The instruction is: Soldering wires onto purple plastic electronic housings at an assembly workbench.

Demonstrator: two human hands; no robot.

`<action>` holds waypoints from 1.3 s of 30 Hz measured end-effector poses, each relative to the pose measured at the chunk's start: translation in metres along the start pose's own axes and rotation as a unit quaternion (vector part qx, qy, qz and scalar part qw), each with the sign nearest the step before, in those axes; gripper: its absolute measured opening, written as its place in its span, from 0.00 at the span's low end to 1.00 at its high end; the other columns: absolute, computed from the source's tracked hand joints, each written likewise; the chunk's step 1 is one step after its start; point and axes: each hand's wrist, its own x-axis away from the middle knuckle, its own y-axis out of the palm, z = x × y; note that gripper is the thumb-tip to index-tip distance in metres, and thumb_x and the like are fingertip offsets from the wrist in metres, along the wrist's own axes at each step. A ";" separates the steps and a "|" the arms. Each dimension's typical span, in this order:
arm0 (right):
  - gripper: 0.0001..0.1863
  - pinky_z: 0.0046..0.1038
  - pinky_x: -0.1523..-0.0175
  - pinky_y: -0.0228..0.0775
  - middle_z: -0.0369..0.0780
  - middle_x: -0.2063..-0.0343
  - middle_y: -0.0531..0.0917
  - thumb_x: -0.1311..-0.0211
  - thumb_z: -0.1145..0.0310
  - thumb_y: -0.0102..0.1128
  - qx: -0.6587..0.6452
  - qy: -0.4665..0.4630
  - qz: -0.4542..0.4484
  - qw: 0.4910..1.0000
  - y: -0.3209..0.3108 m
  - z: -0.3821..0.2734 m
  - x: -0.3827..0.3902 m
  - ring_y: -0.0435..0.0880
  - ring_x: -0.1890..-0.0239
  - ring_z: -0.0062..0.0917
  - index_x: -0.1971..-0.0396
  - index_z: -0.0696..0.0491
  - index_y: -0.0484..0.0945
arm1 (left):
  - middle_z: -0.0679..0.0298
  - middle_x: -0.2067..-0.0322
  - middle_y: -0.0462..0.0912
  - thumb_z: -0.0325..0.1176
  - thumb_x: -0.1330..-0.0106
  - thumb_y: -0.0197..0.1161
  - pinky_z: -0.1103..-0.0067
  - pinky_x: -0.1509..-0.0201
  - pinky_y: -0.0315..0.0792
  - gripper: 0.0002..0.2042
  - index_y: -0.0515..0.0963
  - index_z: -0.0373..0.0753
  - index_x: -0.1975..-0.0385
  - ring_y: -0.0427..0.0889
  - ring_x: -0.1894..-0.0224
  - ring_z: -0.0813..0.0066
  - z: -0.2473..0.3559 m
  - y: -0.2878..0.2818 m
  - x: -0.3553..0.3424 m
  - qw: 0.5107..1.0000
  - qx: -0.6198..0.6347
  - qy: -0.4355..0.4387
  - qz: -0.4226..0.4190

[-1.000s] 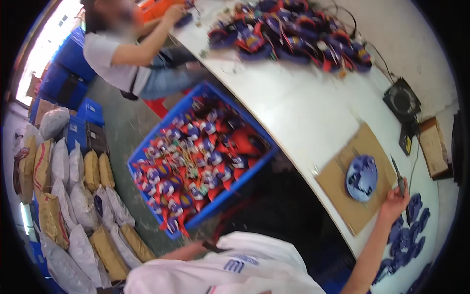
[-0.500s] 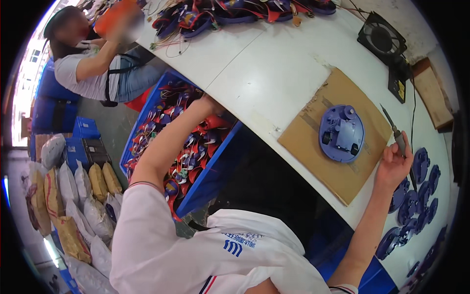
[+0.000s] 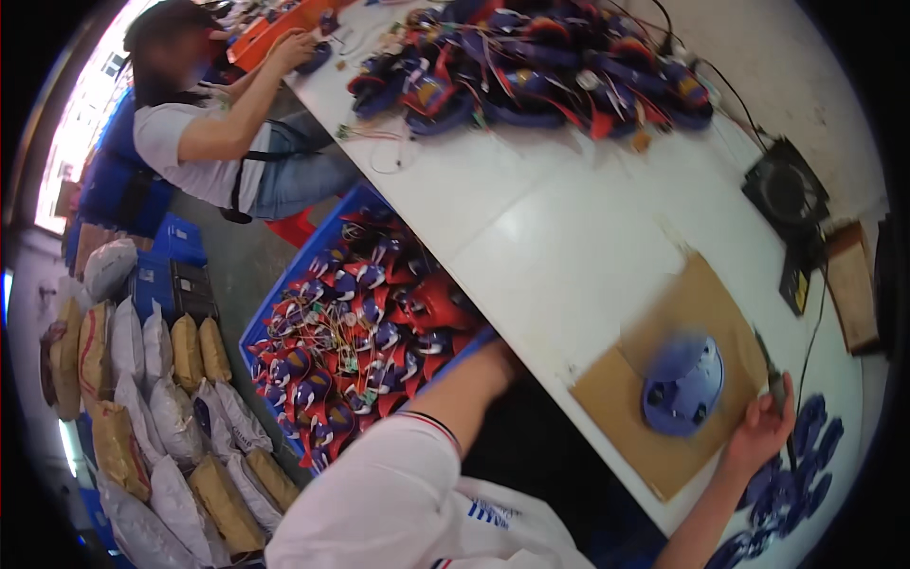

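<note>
My right hand [image 3: 761,427] is closed on an upright soldering iron [image 3: 773,379] at the right edge of a cardboard mat [image 3: 616,436]. On the mat lies a blue-purple oval plastic part [image 3: 682,398] with dark fittings, partly blurred. My left forearm [image 3: 479,379] reaches under the table's edge beside a blue bin [image 3: 256,322] of red and purple assemblies with wires; that hand is hidden from view.
Several purple parts [image 3: 815,427] lie at the table's right. A fan [image 3: 784,185] stands by the wall. Wired red and purple assemblies [image 3: 531,76] are heaped on the white table [image 3: 531,228]. A co-worker [image 3: 199,133] sits at upper left; filled sacks [image 3: 171,427] stand at left.
My left forearm moved up over the bin, then back lower and rightward, beneath the table's edge. The view has shifted. My right hand still holds the iron.
</note>
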 end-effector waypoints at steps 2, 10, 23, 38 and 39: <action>0.21 0.12 0.81 0.47 0.32 0.84 0.68 0.36 0.63 0.42 0.023 -0.013 0.011 1.000 0.001 0.002 0.001 0.58 0.87 0.12 0.46 0.56 0.70 | 0.55 0.50 0.74 0.45 0.30 0.40 0.65 0.45 0.70 0.20 0.69 0.44 0.44 0.75 0.51 0.62 -0.001 -0.014 -0.016 0.999 0.009 0.011 -0.046; 0.21 0.11 0.79 0.45 0.31 0.84 0.66 0.35 0.61 0.41 0.022 0.000 0.039 0.999 0.004 0.010 0.004 0.56 0.87 0.11 0.47 0.54 0.70 | 0.55 0.49 0.73 0.46 0.31 0.40 0.63 0.48 0.72 0.21 0.69 0.44 0.44 0.75 0.51 0.60 -0.008 -0.071 -0.057 0.982 0.028 0.032 -0.185; 0.22 0.11 0.79 0.46 0.33 0.83 0.67 0.35 0.59 0.42 0.062 0.016 0.033 0.997 0.021 0.017 -0.003 0.58 0.86 0.12 0.47 0.57 0.69 | 0.54 0.49 0.72 0.49 0.31 0.41 0.62 0.51 0.75 0.22 0.68 0.43 0.44 0.75 0.50 0.57 -0.073 -0.126 0.015 0.969 0.082 0.062 -0.226; 0.21 0.14 0.77 0.49 0.34 0.83 0.68 0.37 0.67 0.41 -0.011 0.019 -0.105 0.994 -0.005 0.015 -0.012 0.58 0.84 0.15 0.46 0.60 0.69 | 0.54 0.62 0.81 0.36 0.38 0.55 0.70 0.57 0.73 0.15 0.76 0.30 0.59 0.77 0.66 0.58 -0.044 -0.005 0.235 0.365 -0.883 -0.296 0.007; 0.21 0.14 0.77 0.49 0.34 0.83 0.68 0.37 0.67 0.41 -0.010 0.034 -0.114 0.993 -0.006 0.013 -0.011 0.58 0.84 0.15 0.46 0.60 0.69 | 0.54 0.62 0.81 0.35 0.38 0.57 0.73 0.56 0.73 0.14 0.77 0.30 0.59 0.78 0.63 0.61 -0.029 0.030 0.252 0.473 -0.828 -0.301 -0.027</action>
